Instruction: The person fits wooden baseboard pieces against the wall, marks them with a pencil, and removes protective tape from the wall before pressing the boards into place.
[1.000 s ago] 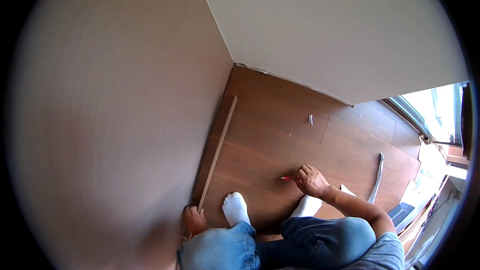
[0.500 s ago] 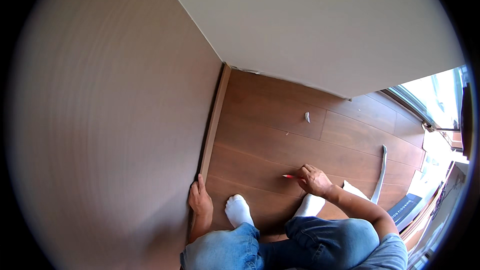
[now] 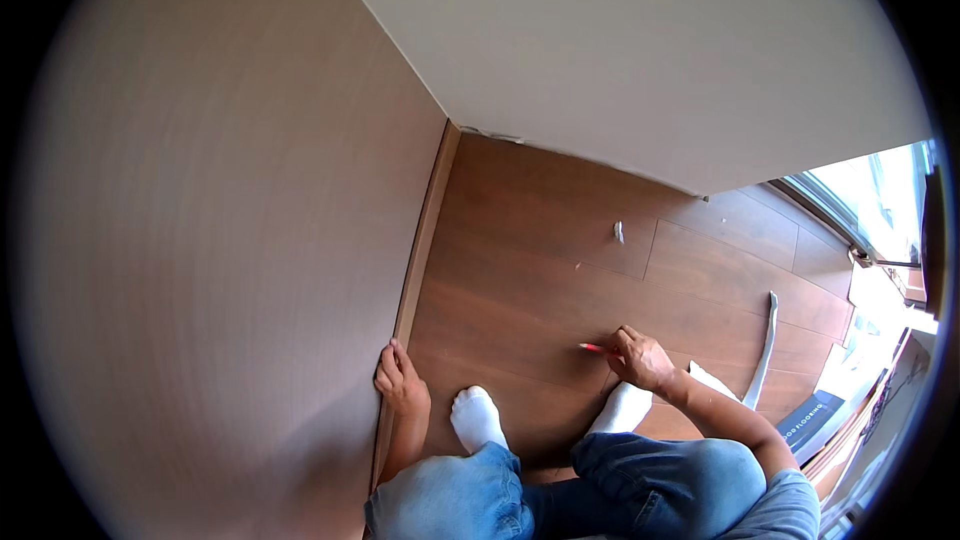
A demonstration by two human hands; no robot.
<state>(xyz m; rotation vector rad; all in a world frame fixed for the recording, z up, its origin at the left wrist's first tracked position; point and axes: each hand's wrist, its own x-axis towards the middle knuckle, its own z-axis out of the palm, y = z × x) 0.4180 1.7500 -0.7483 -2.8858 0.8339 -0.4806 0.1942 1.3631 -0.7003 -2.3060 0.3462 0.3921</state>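
Note:
A long wooden skirting strip (image 3: 424,230) runs along the foot of the wood-grain panel (image 3: 230,220) on my left. Near its close end, my left hand (image 3: 402,385) has its fingertips closed on the strip's top edge, holding it against the panel. My right hand (image 3: 640,358) is closed around a red pencil (image 3: 594,348), whose light tip points left, over the brown plank floor (image 3: 520,280). Part of the pencil is hidden in my fingers. That hand is just above my right foot, well apart from the strip.
A pale wall (image 3: 640,50) meets the panel at the far corner. A small white scrap (image 3: 618,232) and a long pale strip (image 3: 766,350) lie on the floor. At right are a dark printed box (image 3: 810,418) and a bright window (image 3: 880,185). My white-socked feet (image 3: 477,420) stand between my hands.
The dark gap between the skirting strip and the panel has closed, the strip shifting left against it. My left fingers now rest on its top edge. My right hand with the pencil moved slightly right.

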